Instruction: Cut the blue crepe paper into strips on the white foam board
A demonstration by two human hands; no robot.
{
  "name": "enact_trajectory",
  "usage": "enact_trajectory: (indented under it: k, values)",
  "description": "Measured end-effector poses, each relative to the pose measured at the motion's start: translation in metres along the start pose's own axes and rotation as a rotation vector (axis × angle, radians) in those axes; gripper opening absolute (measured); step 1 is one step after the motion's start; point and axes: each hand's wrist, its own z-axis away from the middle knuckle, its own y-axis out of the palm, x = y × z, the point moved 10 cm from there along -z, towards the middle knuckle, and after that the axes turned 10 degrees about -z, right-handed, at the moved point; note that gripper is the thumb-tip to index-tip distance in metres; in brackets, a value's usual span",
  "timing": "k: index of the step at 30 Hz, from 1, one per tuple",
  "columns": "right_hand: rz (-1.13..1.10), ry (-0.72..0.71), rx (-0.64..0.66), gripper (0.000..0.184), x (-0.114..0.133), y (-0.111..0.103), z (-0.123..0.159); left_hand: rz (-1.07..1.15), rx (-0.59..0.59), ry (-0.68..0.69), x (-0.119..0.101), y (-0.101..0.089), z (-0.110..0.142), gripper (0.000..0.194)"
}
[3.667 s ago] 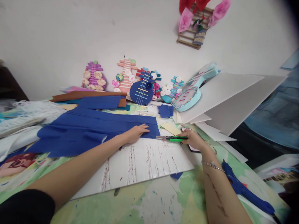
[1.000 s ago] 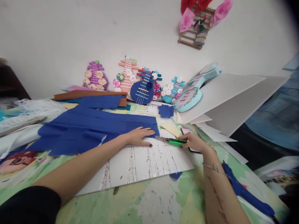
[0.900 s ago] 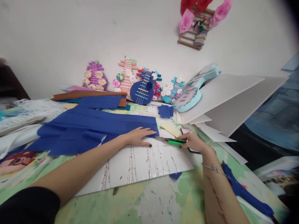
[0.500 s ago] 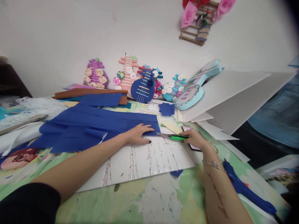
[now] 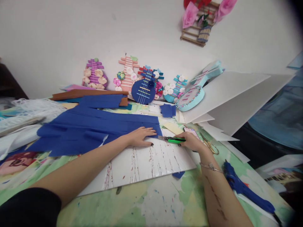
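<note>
My left hand [image 5: 140, 136] lies flat with fingers spread on the right end of a large blue sheet [image 5: 78, 126], its thumb reaching onto the white board [image 5: 151, 160]. In my right hand [image 5: 191, 141] is a green utility knife [image 5: 174, 140], its blade pointing left. The blade tip is at the blue sheet's right edge, just beyond my left fingers; whether it touches the sheet I cannot tell. The board lies under the sheet and is scored with many cut lines. Partly hidden behind my right hand is a phone [image 5: 191, 130].
Gold-handled scissors [image 5: 211, 147] and a blue glue gun [image 5: 246, 189] lie right of my right arm. White boards [image 5: 227, 97] lean at the right. Several decorated lute-shaped crafts, one of them blue [image 5: 143, 90], stand along the wall. White strands [image 5: 42, 108] are heaped at left.
My right hand and the knife have shifted slightly left, bringing the blade to the blue sheet's edge. More of the scissors shows now. The left hand stays in place.
</note>
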Motion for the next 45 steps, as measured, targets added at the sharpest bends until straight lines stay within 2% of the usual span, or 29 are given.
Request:
enact_trajectory:
  k: [5, 9, 13, 19, 27, 45]
  values:
    - [0.005, -0.055, -0.036, 0.062, 0.006, -0.001, 0.006, -0.014, 0.003, 0.006, 0.000, 0.000, -0.001, 0.063]
    - [0.093, -0.077, -0.014, 0.066, 0.011, 0.002, 0.010, -0.021, 0.018, 0.013, -0.003, -0.001, 0.000, 0.063]
    - [0.182, -0.031, -0.090, 0.067, 0.008, 0.005, 0.012, -0.025, 0.022, 0.021, -0.006, -0.002, 0.000, 0.061]
    - [0.212, -0.044, -0.186, 0.056, 0.005, 0.014, 0.011, -0.007, 0.018, 0.027, -0.006, -0.002, 0.001, 0.063]
    - [0.314, -0.049, -0.212, 0.057, 0.013, 0.020, 0.010, -0.001, 0.005, 0.034, -0.004, -0.001, 0.001, 0.063]
    - [0.282, -0.116, -0.169, 0.051, 0.023, 0.029, 0.012, 0.003, 0.001, 0.029, -0.001, 0.001, -0.004, 0.061]
